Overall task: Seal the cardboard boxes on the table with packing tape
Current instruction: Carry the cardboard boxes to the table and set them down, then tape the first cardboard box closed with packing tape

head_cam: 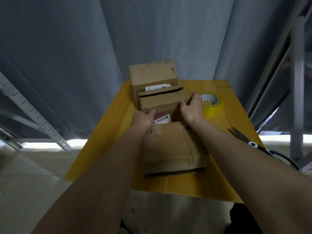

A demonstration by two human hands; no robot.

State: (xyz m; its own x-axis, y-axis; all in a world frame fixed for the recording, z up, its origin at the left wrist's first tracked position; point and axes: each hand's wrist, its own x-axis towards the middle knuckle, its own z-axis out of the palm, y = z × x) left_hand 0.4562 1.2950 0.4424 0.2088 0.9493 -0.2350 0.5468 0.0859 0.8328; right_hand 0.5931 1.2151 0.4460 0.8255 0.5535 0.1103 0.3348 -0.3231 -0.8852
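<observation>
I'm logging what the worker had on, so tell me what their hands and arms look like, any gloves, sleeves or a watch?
Both forearms are bare up to the bottom edge of the picture: no sleeves show. The left hand and right hand wear no gloves, and no watch, band or ring is visible on what shows of either wrist or hand.

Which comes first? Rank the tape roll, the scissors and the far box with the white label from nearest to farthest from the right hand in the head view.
1. Tape roll: just right of the right hand, almost touching it.
2. Far box: behind the open box, up and left of the hand.
3. Scissors: at the table's right edge, near the person.
</observation>
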